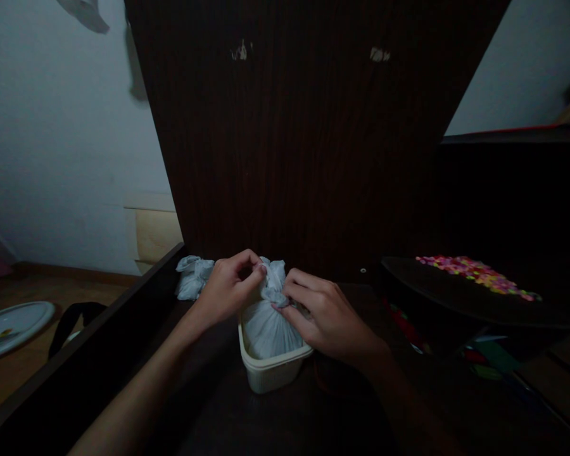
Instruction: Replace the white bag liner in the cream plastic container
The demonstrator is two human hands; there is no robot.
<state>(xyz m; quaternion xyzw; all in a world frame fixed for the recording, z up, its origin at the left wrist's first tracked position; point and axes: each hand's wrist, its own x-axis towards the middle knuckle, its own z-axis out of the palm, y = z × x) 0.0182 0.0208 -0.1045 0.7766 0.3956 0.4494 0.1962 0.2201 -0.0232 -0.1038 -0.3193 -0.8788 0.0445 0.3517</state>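
A white plastic bag (270, 332), gathered and twisted at its neck, sits inside a cream plastic container (275, 373) on the dark wooden surface. My left hand (232, 282) pinches the upper part of the bag's neck between thumb and forefinger. On the other side, my right hand (320, 307) has its fingers closed on the knotted part of the neck. Both hands are above the container's rim. Behind my left hand lies another crumpled white plastic bag (192, 277), apart from the container.
A tall dark wooden panel (299, 145) rises behind the container. At left runs a dark raised edge (90, 351), with a white round lid-like object (16, 326) on the floor beyond. Colourful small pieces (475, 274) lie on a dark shelf (437, 294) at right.
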